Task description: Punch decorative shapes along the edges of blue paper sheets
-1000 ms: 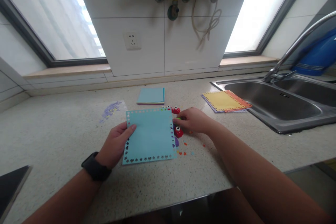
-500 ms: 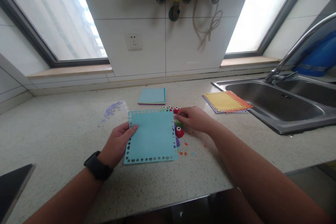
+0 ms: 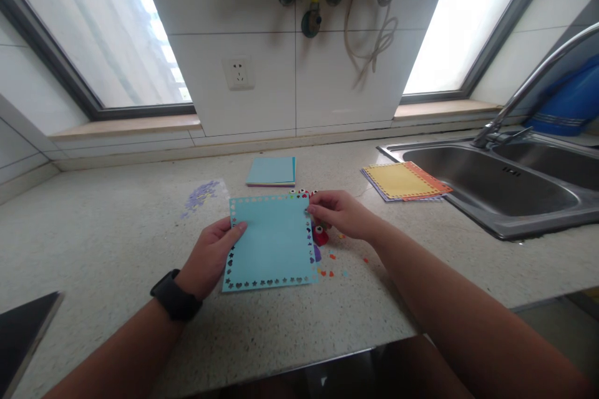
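While left hand (image 3: 213, 257) grips it, pale blue sheet (image 3: 271, 240), punched heart-and-star border

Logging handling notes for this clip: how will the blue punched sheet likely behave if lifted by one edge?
Probably floppy: the blue sheet is a single thin leaf, and would likely droop away from the left hand pinching its edge. Likely very light, so it may slide across the countertop. Its punched border looks prone to tearing.
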`<state>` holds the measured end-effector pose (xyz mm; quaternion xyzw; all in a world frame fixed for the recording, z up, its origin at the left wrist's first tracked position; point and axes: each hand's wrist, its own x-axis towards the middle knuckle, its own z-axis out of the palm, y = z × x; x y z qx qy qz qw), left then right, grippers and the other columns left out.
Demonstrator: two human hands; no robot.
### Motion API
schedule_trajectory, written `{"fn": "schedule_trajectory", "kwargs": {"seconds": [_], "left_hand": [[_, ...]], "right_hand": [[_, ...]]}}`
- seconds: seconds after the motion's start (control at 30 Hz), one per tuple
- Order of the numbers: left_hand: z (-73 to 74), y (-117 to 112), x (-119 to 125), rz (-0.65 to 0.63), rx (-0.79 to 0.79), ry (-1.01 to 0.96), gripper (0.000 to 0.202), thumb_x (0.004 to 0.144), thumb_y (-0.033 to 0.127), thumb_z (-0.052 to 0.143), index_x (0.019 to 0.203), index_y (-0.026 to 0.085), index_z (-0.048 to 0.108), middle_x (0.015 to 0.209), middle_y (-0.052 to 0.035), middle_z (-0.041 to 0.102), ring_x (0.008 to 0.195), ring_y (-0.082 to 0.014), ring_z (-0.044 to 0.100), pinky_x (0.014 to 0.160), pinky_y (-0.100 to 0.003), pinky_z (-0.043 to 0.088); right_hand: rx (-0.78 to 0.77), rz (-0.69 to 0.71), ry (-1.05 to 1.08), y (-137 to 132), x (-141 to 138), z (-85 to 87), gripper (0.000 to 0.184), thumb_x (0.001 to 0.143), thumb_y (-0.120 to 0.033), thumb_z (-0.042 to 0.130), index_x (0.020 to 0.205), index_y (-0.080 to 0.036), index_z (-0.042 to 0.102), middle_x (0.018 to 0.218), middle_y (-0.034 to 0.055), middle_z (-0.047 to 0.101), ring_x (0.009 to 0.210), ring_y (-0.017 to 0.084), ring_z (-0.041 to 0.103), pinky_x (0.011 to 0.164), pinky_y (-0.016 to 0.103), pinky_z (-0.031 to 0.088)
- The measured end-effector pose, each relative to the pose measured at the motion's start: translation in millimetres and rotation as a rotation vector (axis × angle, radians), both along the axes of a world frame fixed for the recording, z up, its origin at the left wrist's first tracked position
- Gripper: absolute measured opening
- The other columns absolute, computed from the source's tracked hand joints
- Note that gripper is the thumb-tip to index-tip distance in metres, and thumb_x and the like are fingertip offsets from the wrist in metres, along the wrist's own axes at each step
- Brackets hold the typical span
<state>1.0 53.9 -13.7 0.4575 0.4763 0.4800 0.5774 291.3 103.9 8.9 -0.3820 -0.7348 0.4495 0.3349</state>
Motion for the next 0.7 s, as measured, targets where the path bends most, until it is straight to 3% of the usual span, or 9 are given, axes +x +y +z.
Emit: {"fn": "schedule_trajectory", "kwargs": {"seconds": [0.17,0.7], "left_hand": [[0.5,0.2,-0.4,-0.002,-0.001,0.000,0.037,0.081,0.042,0.077,0.107,0.016,0.071,0.081,-0.0039,0.076,0.063,-0.0155,0.068,0.060,-0.027,0.055],[3.3,-0.4,0.5,-0.004,-0.004,0.004,0.037,0.079,0.042,0.078,0.106,0.018,0.072,0.082,-0.0047,0.077,0.061,-0.0155,0.067,0.059,-0.027,0.055]], "right_hand": [[0.035,0.053,-0.025,1.1,-1.3,-5.8,0.026,0.091,-0.039,0.064,0.077,-0.018,0.059,0.062,-0.0027,0.058,0.057,0.010,0.053,0.056,0.026,0.041],[0.019,0.061,-0.037,-1.6,-0.7,-0.8,0.026,0.093,-0.039,0.060,0.078,-0.018,0.059,0.063,-0.0017,0.062,0.056,0.011,0.057,0.054,0.026,0.041]]}}
